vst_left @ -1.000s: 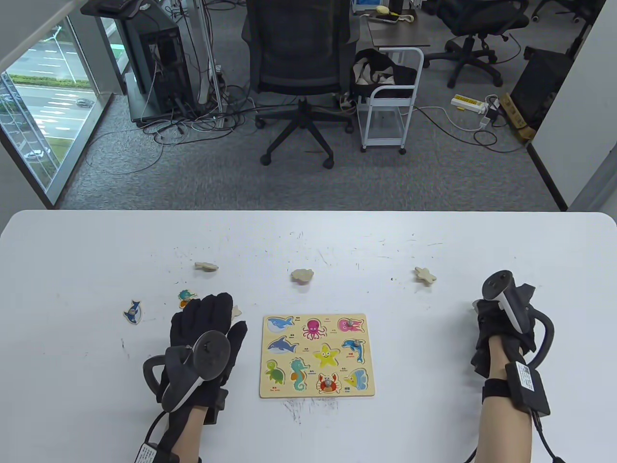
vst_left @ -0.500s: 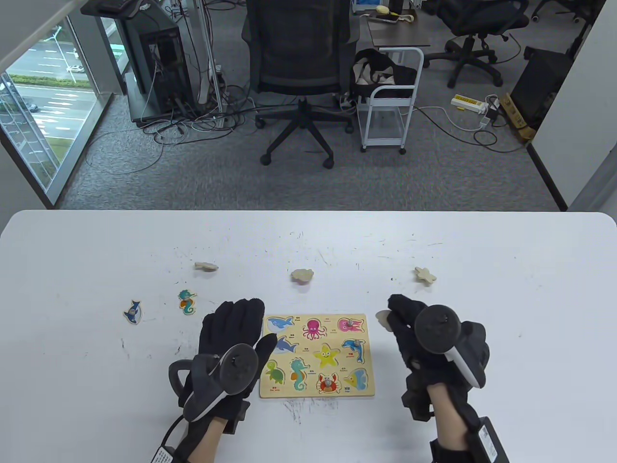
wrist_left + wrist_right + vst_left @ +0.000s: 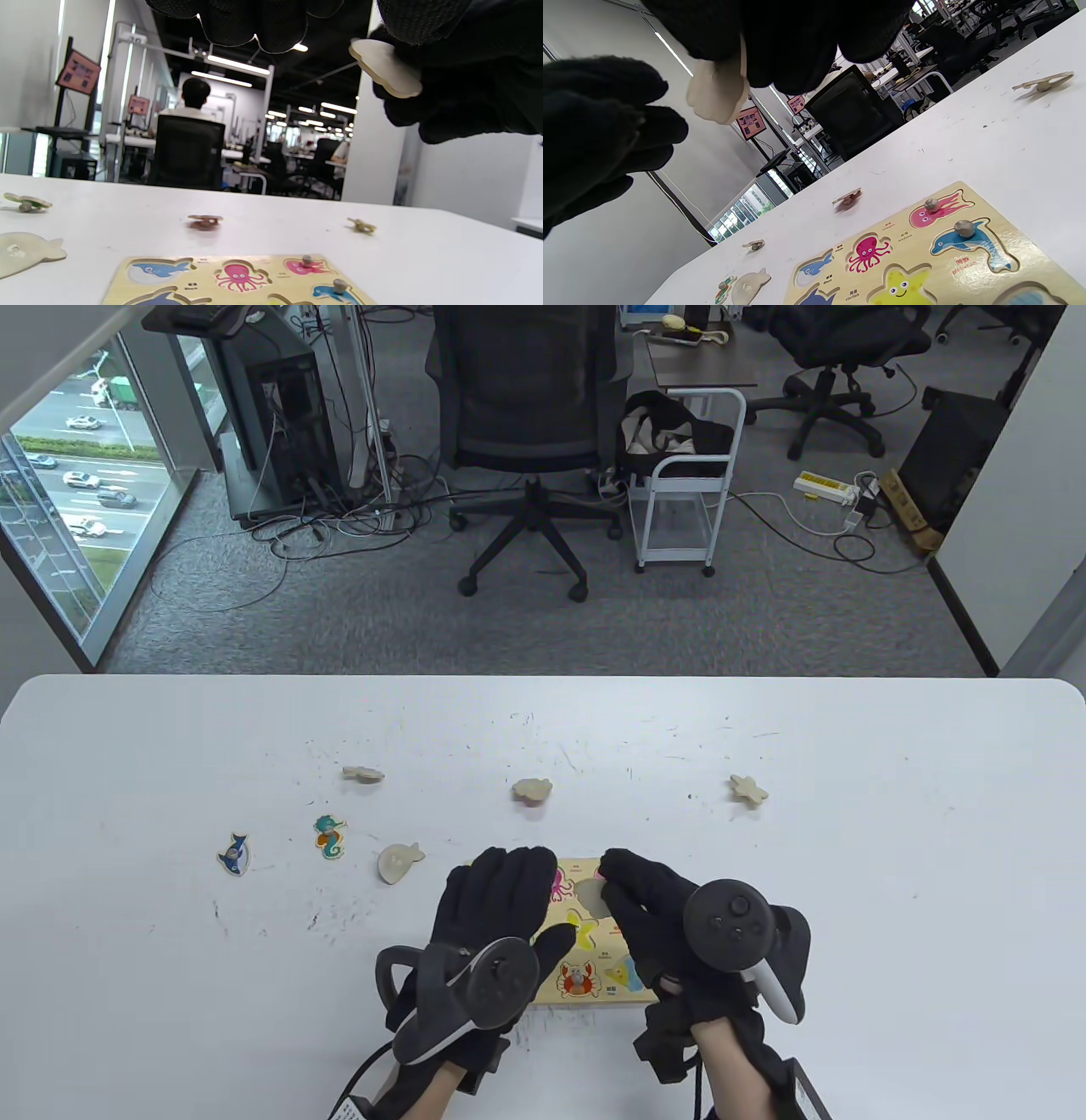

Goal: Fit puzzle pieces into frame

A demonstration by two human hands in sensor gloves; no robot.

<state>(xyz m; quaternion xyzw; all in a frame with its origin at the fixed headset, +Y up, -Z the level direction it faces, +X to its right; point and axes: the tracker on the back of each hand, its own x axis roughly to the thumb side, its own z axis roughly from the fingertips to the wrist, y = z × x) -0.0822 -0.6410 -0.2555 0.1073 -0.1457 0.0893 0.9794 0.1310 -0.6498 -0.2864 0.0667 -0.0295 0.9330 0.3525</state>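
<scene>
The wooden puzzle frame (image 3: 594,997) with printed sea animals lies on the white table, half hidden under both hands. My right hand (image 3: 624,882) pinches a plain, face-down wooden piece (image 3: 591,893) above the frame's upper middle. The piece also shows in the right wrist view (image 3: 719,93) and the left wrist view (image 3: 385,67), held clear above the frame (image 3: 1022,245). My left hand (image 3: 517,891) hovers open and empty over the frame's left part, its fingertips (image 3: 237,21) close to the held piece. Pieces with pegs sit in the frame's upper right slots (image 3: 933,207).
Loose pieces lie on the table: a blue fish (image 3: 233,853), a seahorse (image 3: 330,836) and a face-down fish (image 3: 399,862) at left, and face-down pieces farther back (image 3: 363,774), (image 3: 533,790), plus a face-down starfish (image 3: 748,790) at right.
My right hand has carried the plain piece from the right side to above the frame. My left hand has moved right over the frame, uncovering the face-down fish piece on the table.
</scene>
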